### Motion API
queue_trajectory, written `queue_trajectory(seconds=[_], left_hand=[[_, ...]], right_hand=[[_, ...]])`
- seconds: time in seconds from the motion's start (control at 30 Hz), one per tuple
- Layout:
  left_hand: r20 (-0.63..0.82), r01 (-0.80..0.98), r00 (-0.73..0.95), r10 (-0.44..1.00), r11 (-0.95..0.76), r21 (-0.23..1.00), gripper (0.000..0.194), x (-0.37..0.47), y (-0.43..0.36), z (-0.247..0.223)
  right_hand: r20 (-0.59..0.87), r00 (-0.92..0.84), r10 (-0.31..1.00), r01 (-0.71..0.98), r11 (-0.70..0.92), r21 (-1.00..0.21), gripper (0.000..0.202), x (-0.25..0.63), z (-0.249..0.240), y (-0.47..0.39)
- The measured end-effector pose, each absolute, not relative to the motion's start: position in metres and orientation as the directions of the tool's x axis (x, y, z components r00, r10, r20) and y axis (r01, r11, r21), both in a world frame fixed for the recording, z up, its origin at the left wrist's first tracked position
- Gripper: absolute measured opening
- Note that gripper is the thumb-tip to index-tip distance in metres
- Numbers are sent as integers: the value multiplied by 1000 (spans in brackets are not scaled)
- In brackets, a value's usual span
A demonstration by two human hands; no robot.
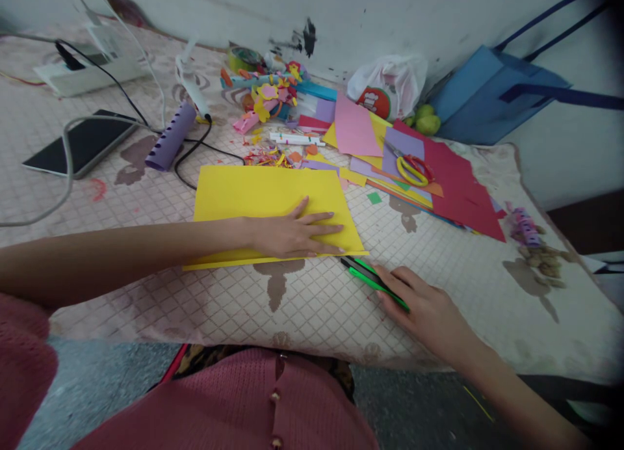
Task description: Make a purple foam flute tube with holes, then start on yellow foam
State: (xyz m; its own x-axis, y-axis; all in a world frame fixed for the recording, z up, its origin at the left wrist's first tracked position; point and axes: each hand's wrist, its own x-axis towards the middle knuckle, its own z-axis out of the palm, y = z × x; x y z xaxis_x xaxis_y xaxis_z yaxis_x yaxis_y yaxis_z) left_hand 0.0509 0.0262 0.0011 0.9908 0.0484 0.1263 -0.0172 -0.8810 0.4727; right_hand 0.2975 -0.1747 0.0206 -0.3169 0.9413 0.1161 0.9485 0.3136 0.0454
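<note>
A yellow paper sheet (244, 193) lies on the patterned table cover (312, 307). My left hand (297, 232) rests flat on it near the lower right, fingers spread. Along the sheet's near edge runs a narrow yellow strip (234, 263). My right hand (424, 307) is wrapped round a green and black cutter (368, 276), whose dark tip points left, close to the sheet's lower right corner. Whether the tip touches the paper is too small to tell.
Coloured papers (468, 196) with scissors (412, 169) on them lie at the back right, near a blue bag (482, 102). Paper scraps (268, 156) and a purple roll (170, 138) are behind the sheet. A black tablet (85, 141) and cables lie left.
</note>
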Motion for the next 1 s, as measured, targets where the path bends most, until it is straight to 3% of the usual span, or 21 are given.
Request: queue_trajectory(seconds=[0.33, 0.53, 1.0], left_hand=[[39, 4, 999, 25, -887, 462, 42, 53, 27, 8], [88, -67, 996, -30, -889, 452, 43, 62, 24, 8], [36, -108, 994, -102, -960, 257, 48, 64, 26, 1]], right_hand=[[91, -316, 944, 949, 316, 12, 39, 298, 24, -173], [100, -319, 942, 948, 318, 29, 38, 297, 25, -173], [102, -352, 930, 936, 350, 41, 39, 299, 23, -173]])
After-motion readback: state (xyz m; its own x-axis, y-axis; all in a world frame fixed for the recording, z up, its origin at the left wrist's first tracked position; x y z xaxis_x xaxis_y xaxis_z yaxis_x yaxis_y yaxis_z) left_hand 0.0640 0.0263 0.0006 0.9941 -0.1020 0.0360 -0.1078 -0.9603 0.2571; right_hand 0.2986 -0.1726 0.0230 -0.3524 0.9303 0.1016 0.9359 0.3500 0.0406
